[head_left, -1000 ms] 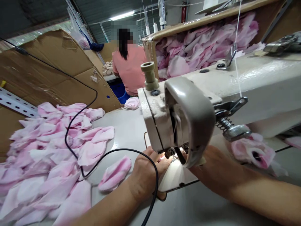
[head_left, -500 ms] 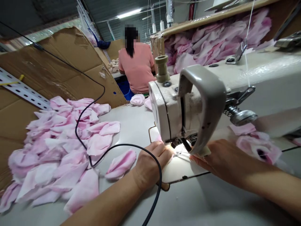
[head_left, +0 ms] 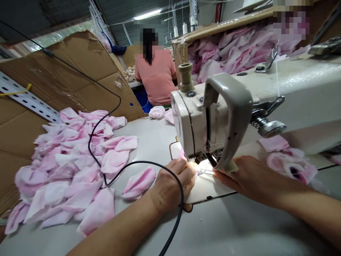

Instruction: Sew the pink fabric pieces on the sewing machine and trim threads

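Observation:
My left hand is closed on a small piece of pink and white fabric at the sewing machine's needle area; most of that piece is hidden by my fingers and the machine head. To the right, my right hand reaches in beside the lit needle plate, one finger stretched toward the presser foot. Its other fingers are partly behind the machine's grey guard, so any hold is hidden. The white sewing machine stands over both hands. One loose folded pink piece rests left of my left hand.
A heap of pink fabric pieces covers the table's left side. A black cable loops over the table and my left forearm. Pink pieces lie under the machine arm. Cardboard stands behind; a person sits beyond.
The view has shifted slightly. Both hands stay at the needle area, the left still on the fabric; the right shows little change beside the presser foot.

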`<move>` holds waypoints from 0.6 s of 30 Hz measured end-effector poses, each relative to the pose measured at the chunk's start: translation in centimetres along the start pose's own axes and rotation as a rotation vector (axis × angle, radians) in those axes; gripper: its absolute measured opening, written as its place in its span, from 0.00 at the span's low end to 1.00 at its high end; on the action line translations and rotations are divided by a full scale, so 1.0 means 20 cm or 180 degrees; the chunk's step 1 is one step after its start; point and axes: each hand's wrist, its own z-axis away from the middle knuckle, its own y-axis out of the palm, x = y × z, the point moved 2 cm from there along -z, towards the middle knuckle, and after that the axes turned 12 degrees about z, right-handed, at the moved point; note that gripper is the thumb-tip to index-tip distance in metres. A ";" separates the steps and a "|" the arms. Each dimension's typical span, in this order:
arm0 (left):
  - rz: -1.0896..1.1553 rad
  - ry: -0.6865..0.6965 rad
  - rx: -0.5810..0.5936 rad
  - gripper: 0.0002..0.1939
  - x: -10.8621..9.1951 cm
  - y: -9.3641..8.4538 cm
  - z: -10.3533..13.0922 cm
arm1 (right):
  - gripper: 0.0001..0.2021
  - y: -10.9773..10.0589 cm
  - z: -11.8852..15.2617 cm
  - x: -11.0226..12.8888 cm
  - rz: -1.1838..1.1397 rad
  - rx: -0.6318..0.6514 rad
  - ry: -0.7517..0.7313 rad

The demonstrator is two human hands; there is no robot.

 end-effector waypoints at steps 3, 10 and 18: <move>0.0186 -0.0280 -0.0079 0.05 0.00 -0.01 -0.02 | 0.07 0.01 0.00 0.00 0.0019 -0.0012 0.0016; 0.0404 -0.0774 -0.0020 0.07 0.00 -0.01 -0.03 | 0.06 0.01 0.00 0.02 0.0398 -0.0115 0.0050; 0.0351 -0.0781 0.0010 0.07 -0.02 -0.03 -0.03 | 0.08 0.01 0.00 0.03 0.0787 -0.0379 -0.0204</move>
